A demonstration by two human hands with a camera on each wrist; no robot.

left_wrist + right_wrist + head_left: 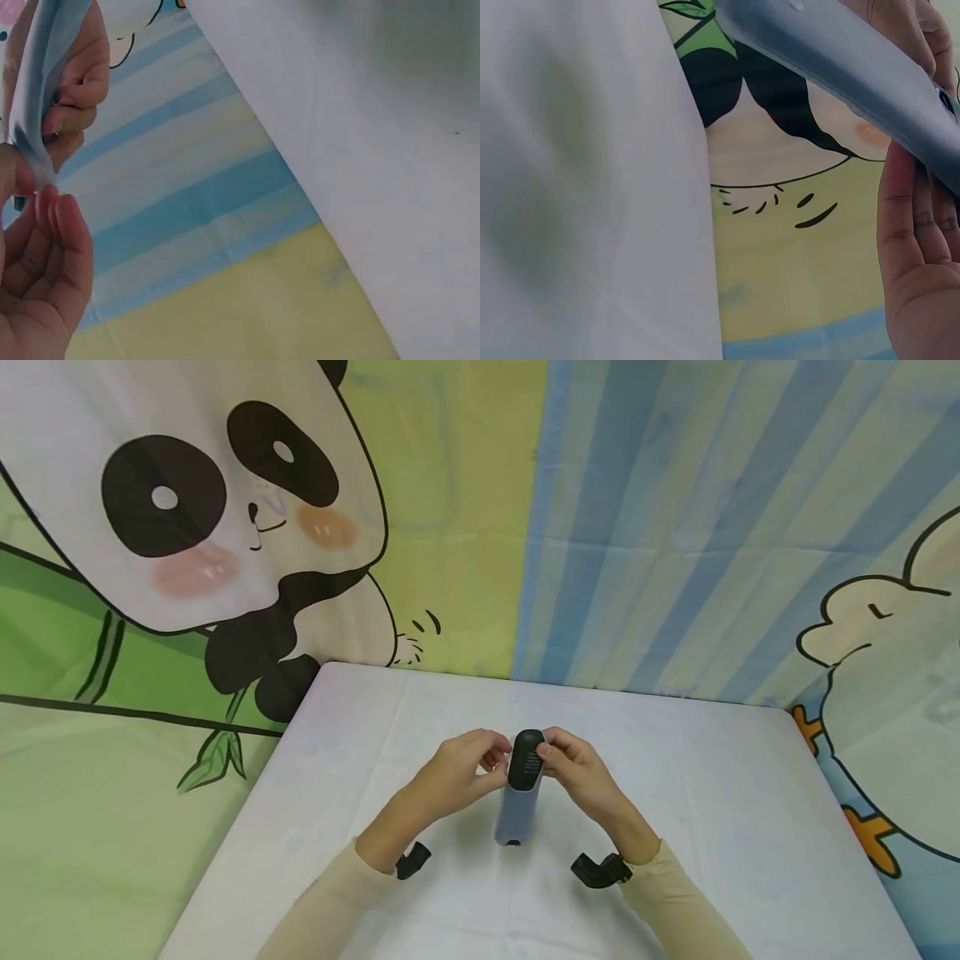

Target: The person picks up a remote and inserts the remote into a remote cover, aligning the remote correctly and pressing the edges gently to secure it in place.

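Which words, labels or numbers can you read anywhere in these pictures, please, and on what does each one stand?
No text can be read.
The dark end of the grey-blue device, pinched between the left hand and the right hand, bears pale marks too small and blurred to read.
The panda backdrop and the white table show only drawings, no writing.

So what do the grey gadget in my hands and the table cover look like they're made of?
Grey gadget: looks like smooth matte plastic, possibly with a soft silicone sleeve; even dull sheen, rounded edges, darker glossy face at its top. Table cover: likely thin white cloth or plastic sheet; faint creases and soft folds show.
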